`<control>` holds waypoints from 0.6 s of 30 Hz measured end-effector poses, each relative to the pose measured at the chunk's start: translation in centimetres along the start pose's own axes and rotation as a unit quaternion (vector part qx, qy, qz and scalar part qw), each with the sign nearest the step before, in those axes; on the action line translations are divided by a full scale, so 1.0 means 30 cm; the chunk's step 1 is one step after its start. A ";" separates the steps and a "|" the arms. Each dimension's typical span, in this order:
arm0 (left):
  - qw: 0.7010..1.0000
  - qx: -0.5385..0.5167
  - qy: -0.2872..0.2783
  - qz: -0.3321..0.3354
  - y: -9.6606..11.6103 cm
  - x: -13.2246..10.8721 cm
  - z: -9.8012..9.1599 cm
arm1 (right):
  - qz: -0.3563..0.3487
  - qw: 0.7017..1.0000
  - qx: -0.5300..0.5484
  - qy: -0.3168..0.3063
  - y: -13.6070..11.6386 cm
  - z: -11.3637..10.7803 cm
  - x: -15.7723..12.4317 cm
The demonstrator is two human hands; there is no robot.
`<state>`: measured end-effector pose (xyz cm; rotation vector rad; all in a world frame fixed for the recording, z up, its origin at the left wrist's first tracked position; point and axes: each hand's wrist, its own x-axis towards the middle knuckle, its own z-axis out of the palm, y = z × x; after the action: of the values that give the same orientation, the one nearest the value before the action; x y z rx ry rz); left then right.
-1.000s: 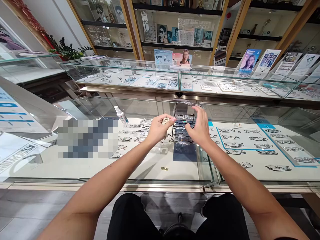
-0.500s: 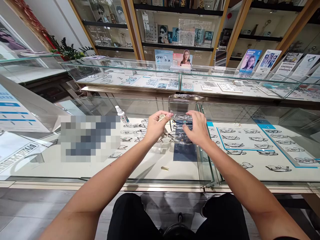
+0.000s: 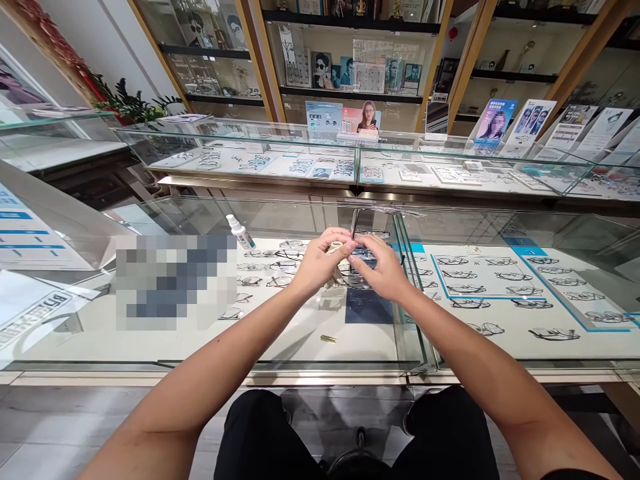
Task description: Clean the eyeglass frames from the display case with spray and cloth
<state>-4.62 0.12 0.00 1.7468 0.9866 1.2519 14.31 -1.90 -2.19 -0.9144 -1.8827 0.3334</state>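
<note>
Shelved wall cabinets (image 3: 300,93) close off the rear of an optical showroom; before them runs a glass display case (image 3: 260,180), and nearest the seated wearer a glass-sided counter (image 3: 295,347). Lying within the counter, a navy panel (image 3: 370,308) extends below and to the right of the paired hands; rows of eyeglasses (image 3: 467,289) flank them on either side. Left hand (image 3: 323,260): thumb and forefinger pinched together at the tips, remaining fingers curled about a pale cloth (image 3: 334,275) that hangs beneath. Right hand (image 3: 383,267): half bent, forefinger reaching the left fingertips, thumb lying slightly below; whether it grips cannot be told. Well to the left of both, a white spray bottle (image 3: 241,232) leans. Dark slender piece (image 3: 355,223), possibly eyewear seen edge-on: held at the meeting fingertips, long axis near upright, free end pointing away from the wearer, neither hand clearly nearer. Smallest, a gold-coloured bar (image 3: 329,339) lies toward the counter's near edge, apart from both hands.
</note>
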 end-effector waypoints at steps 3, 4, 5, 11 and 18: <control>0.998 -0.048 -0.022 -0.013 0.005 -0.001 -0.001 | 0.003 1.000 0.000 0.021 0.002 -0.003 0.002; 0.998 -0.057 -0.025 -0.019 0.006 0.001 -0.003 | 0.005 1.000 -0.002 0.029 0.004 -0.006 0.004; 0.997 -0.066 -0.027 -0.029 0.007 0.003 -0.005 | 0.008 0.999 -0.005 0.035 0.005 -0.013 0.007; 0.979 -0.151 -0.074 -0.116 0.031 0.014 -0.027 | 0.023 0.993 -0.064 0.100 0.036 -0.088 0.036; 0.917 -0.090 -0.369 -0.118 0.055 -0.039 -0.025 | 0.033 0.986 -0.085 0.141 0.077 -0.121 0.049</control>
<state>-5.34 -1.51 1.23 1.6828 0.5796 0.4316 18.13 0.16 -0.80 -1.0807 -1.6392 0.0758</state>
